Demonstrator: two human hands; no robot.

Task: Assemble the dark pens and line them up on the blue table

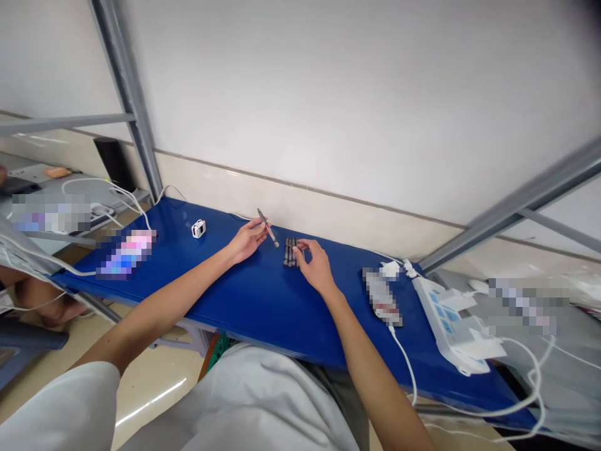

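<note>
My left hand [250, 241] pinches a slim pen [269, 230] between thumb and fingers, slanting above the back part of the blue tabletop [263, 300]. To its right, several dark pens [290, 252] lie side by side in a compact row. My right hand [315, 263] is closed at the right side of that row, thumb and fingertips on the pens; the hand partly covers them.
A small white box-like object [198, 228] stands left of my hands. A phone [126, 254] lies at the left end, another phone [382, 297] at the right, beside a white power strip [446, 326] with plugs and cables. Metal posts [129, 100] frame the desk.
</note>
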